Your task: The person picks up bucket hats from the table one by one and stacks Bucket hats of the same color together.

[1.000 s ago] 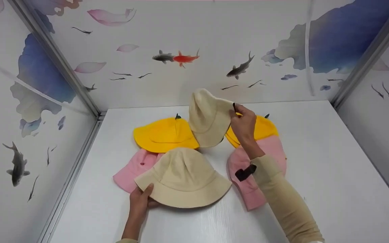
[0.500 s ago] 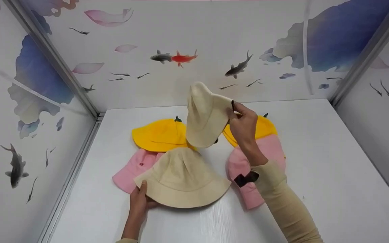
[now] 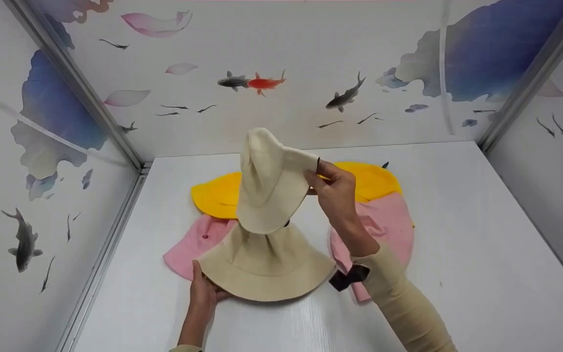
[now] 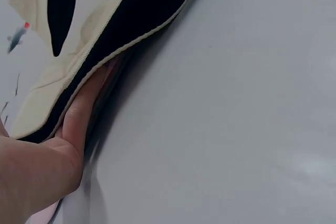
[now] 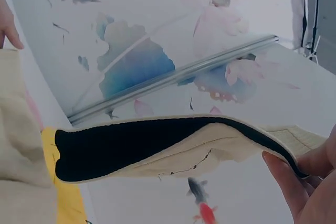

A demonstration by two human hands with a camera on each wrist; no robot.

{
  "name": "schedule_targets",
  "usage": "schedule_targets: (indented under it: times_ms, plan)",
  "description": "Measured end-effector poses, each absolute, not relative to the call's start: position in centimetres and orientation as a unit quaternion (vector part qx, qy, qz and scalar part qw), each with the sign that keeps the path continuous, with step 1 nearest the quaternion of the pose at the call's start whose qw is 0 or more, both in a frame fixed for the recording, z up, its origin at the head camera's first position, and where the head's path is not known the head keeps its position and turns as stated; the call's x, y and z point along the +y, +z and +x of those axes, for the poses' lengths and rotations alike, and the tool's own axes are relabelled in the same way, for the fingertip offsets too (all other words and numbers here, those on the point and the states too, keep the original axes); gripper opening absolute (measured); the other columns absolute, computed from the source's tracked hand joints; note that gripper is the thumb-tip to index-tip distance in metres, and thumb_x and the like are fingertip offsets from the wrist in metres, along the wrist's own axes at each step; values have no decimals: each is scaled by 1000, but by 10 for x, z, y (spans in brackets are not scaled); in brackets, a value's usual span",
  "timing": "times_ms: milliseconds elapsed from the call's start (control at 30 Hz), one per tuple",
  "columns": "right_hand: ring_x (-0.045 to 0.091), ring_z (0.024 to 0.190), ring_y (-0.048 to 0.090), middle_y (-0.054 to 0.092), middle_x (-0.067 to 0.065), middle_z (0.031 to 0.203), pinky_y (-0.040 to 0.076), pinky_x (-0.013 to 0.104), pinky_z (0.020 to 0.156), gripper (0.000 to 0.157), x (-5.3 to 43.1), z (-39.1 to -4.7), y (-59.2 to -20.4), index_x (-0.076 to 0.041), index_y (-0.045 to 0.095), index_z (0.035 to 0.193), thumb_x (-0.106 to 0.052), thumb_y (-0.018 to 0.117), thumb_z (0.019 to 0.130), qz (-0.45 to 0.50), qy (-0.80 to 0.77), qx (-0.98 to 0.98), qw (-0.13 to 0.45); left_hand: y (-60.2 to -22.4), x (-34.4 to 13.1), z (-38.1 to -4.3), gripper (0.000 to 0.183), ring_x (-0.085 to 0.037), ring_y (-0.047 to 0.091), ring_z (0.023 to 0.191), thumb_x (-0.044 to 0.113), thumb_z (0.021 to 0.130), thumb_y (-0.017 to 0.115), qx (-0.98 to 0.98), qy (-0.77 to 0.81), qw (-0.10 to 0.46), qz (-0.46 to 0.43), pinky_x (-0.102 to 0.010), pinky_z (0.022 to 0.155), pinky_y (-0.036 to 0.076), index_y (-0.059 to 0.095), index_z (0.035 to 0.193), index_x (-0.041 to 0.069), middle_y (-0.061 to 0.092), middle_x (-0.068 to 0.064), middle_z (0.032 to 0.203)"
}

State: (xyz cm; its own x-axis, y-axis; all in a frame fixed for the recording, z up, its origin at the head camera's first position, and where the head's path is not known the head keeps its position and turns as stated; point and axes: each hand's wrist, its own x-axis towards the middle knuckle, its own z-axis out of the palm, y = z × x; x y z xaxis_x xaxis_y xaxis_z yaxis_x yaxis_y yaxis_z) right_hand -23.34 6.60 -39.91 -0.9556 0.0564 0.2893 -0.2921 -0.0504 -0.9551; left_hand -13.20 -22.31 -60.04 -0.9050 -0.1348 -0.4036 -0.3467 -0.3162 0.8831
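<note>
A beige bucket hat (image 3: pixel 274 274) sits crown up on the white table. My left hand (image 3: pixel 204 293) holds its left brim edge, the thumb at the rim and the fingers underneath; in the left wrist view those fingers (image 4: pixel 79 111) lie under the dark-lined brim. A second beige bucket hat (image 3: pixel 267 186), folded, hangs tilted from my right hand (image 3: pixel 337 193), which pinches its brim. Its lower edge overlaps the first hat's crown in the head view; whether they touch I cannot tell. The right wrist view shows its dark lining (image 5: pixel 121 148).
Behind at left lies a yellow hat (image 3: pixel 215 195), partly hidden, with a pink hat (image 3: pixel 188 252) in front of it. Another yellow hat (image 3: pixel 374 181) and pink hat (image 3: pixel 389 225) overlap at right. Printed panels (image 3: pixel 271 44) wall in the table's back and sides.
My right hand has carried the folded beige hat left, from between the yellow hats to over the other beige hat's crown. The left thumb has slid from the brim's top to its edge.
</note>
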Motion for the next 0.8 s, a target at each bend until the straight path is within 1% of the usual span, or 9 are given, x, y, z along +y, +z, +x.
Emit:
schedule_targets:
  times_ms: [167, 333, 400, 500, 567, 600, 633, 700, 800]
  plan:
    - [18, 79, 76, 74, 20, 106, 63, 34, 68, 28, 52, -223, -400, 6, 69, 118, 3, 67, 90, 104, 761, -635, 82, -601, -223, -130, 79, -14, 64, 116, 70, 99, 8, 584, 785, 67, -196, -44, 92, 58, 25, 156, 18, 54, -11, 146]
    - [16, 77, 74, 75, 15, 103, 63, 33, 69, 30, 39, -214, -402, 11, 66, 120, 4, 65, 90, 119, 786, -606, 30, -603, -221, -131, 81, -17, 64, 118, 72, 97, 5, 595, 779, 60, -187, -45, 92, 58, 26, 155, 19, 52, -13, 147]
    - [15, 76, 73, 75, 11, 100, 63, 32, 69, 30, 34, -213, -406, 12, 65, 120, 3, 65, 91, 121, 795, -595, 7, -602, -219, -131, 86, -24, 60, 126, 74, 95, 4, 596, 778, 58, -189, -48, 94, 57, 25, 156, 18, 46, -16, 152]
    - [14, 76, 72, 74, 5, 95, 63, 30, 69, 31, 27, -212, -417, 13, 62, 120, 3, 63, 92, 116, 808, -577, -38, -600, -217, -133, 93, -35, 48, 138, 78, 91, 0, 588, 784, 59, -189, -53, 98, 53, 20, 159, 18, 34, -20, 160]
    - [13, 77, 71, 72, 2, 93, 62, 28, 70, 30, 23, -211, -427, 14, 59, 121, 4, 61, 92, 103, 820, -559, -69, -599, -218, -133, 97, -37, 41, 143, 79, 89, -3, 583, 789, 64, -183, -52, 101, 51, 16, 160, 16, 25, -23, 163]
    - [12, 78, 70, 70, 1, 93, 62, 27, 70, 30, 21, -211, -431, 15, 58, 122, 4, 59, 93, 96, 824, -552, -85, -599, -218, -133, 97, -36, 42, 141, 79, 90, -4, 577, 794, 65, -180, -51, 101, 50, 15, 161, 15, 25, -23, 163]
    - [12, 79, 69, 69, 0, 93, 61, 27, 72, 31, 20, -211, -436, 14, 56, 123, 4, 58, 94, 91, 826, -547, -99, -599, -219, -133, 98, -33, 45, 139, 79, 89, -4, 572, 799, 66, -176, -48, 101, 50, 15, 161, 14, 26, -22, 163]
    - [11, 80, 67, 66, 0, 94, 60, 26, 73, 31, 18, -209, -443, 13, 53, 125, 3, 56, 96, 89, 829, -538, -126, -599, -220, -132, 101, -26, 51, 131, 80, 89, -4, 563, 806, 68, -172, -42, 99, 50, 16, 160, 12, 34, -20, 159]
    - [11, 83, 65, 65, 0, 97, 59, 26, 75, 34, 17, -207, -451, 11, 50, 128, 0, 55, 97, 99, 821, -541, -154, -598, -220, -131, 101, -14, 58, 118, 82, 89, 0, 546, 817, 63, -176, -35, 96, 48, 23, 159, 13, 56, -6, 142]
